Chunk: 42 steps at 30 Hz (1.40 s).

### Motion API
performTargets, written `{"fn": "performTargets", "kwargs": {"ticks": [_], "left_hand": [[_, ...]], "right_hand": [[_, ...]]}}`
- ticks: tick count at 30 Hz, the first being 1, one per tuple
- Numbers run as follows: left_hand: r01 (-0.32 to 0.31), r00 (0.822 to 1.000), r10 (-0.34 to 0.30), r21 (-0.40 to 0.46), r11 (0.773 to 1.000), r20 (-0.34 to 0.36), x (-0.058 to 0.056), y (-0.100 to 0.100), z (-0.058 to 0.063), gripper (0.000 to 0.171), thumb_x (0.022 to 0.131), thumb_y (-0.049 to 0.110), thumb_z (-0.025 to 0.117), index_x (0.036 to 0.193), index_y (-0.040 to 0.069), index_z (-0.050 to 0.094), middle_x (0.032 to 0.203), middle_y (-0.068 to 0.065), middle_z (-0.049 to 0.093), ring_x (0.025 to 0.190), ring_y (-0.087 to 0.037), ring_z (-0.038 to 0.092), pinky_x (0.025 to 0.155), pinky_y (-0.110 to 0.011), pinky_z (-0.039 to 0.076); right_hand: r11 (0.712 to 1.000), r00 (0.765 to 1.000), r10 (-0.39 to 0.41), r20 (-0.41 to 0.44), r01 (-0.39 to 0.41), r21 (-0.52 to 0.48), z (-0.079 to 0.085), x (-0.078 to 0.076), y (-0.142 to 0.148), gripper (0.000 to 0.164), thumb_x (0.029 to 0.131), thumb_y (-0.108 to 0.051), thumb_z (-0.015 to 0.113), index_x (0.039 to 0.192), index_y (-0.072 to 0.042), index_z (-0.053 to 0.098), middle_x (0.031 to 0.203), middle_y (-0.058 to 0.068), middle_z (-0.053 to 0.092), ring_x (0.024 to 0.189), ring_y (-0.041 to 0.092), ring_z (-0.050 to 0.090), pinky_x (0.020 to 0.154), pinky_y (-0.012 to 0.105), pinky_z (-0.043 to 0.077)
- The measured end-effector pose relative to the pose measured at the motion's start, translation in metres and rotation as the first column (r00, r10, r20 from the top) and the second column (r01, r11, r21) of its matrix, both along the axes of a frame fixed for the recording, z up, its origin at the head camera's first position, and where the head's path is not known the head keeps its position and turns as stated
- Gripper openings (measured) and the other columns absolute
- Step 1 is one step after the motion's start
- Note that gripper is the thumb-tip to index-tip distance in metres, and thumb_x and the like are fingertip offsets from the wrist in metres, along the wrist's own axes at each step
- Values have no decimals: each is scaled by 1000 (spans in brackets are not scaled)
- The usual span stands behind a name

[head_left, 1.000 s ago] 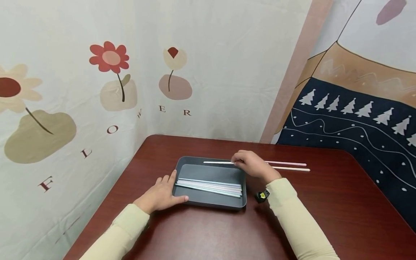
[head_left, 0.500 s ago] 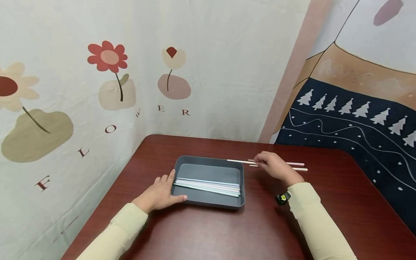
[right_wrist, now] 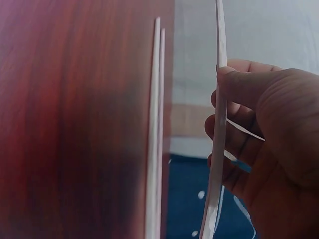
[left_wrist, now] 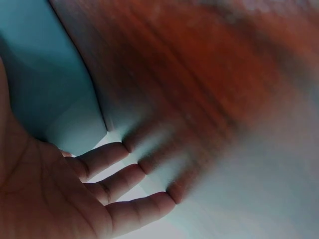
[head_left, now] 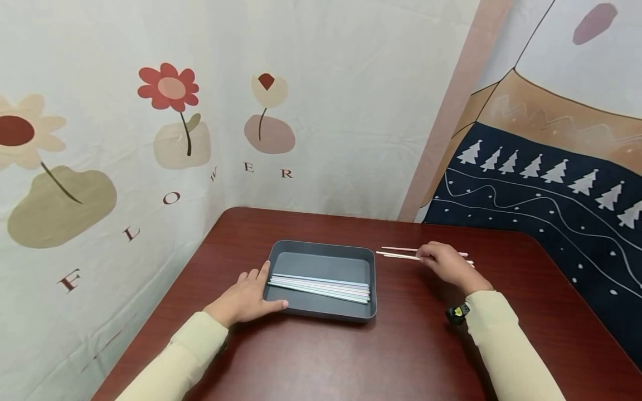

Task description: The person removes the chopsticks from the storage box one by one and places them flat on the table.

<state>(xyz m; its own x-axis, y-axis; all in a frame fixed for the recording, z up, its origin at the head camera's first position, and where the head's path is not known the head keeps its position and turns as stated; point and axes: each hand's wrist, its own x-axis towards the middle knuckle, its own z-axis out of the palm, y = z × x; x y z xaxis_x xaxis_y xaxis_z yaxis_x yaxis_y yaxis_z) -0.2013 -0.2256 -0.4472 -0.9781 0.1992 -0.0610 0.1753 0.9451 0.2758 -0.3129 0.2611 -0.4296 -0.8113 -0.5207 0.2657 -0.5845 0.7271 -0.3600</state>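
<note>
In the head view, a grey rectangular tray [head_left: 323, 263] holds several pale chopsticks [head_left: 321, 286] laid side by side. My left hand [head_left: 246, 299] rests against its left end, fingers spread along the rim and thumb at the near side. To the right of the tray, my right hand [head_left: 448, 268] pinches one pale chopstick [right_wrist: 222, 40] between thumb and fingers. Beneath it, two more lie on the table, a white chopstick [right_wrist: 152, 124] and a pinkish chopstick [right_wrist: 161, 124], nearly parallel. My right hand covers part of them in the head view.
The tray stands on a reddish-brown table [head_left: 321, 362]. A pale flower-print cloth [head_left: 341, 111] hangs behind and at the left; a dark blue tree-print cloth [head_left: 526, 195] hangs at the right. A small black device [head_left: 457, 314] sits at my right wrist.
My right hand has moved right, from over the tray's far right corner to beside the tray, bringing its chopstick over the two on the table. My left hand stays at the tray.
</note>
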Motion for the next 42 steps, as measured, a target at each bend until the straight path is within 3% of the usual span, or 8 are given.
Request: {"fn": "performTargets", "kwargs": {"ticks": [12, 21, 30, 42], "left_hand": [[2, 1000, -2, 5, 1000, 16, 0, -2, 2, 124, 77, 80, 59, 155, -7, 18, 145, -30, 40, 130, -51, 38, 102, -54, 39], [1, 1000, -1, 5, 1000, 16, 0, -1, -2, 124, 76, 81, 59, 155, -6, 18, 142, -26, 43, 125, -44, 41, 99, -51, 43], [-14, 1000, 14, 17, 1000, 15, 0, -1, 0, 124, 75, 81, 60, 156, -4, 18, 142, -25, 44, 123, -41, 42, 95, -50, 46], [-6, 1000, 6, 17, 1000, 10, 0, -1, -1, 126, 75, 83, 58, 156, -5, 18, 142, -26, 43, 124, -43, 42, 97, -51, 44]], "right_hand": [[998, 996, -60, 73, 60, 8, -19, -5, 24, 14, 90, 3, 67, 93, -10, 69, 91, 3, 64, 83, 21, 56, 80, 48, 50], [998, 996, -54, 72, 51, 34, -32, -8, 27, 17, 88, 4, 68, 89, -12, 70, 90, 3, 66, 86, 22, 59, 82, 48, 49], [998, 996, -40, 74, 35, 60, -33, -14, 24, 14, 88, 2, 68, 88, -12, 70, 91, 8, 67, 87, 24, 61, 84, 50, 50], [995, 996, -23, 81, 15, 96, -31, -18, 20, 22, 88, 8, 65, 84, -13, 68, 85, 0, 63, 81, 19, 58, 78, 45, 50]]}}
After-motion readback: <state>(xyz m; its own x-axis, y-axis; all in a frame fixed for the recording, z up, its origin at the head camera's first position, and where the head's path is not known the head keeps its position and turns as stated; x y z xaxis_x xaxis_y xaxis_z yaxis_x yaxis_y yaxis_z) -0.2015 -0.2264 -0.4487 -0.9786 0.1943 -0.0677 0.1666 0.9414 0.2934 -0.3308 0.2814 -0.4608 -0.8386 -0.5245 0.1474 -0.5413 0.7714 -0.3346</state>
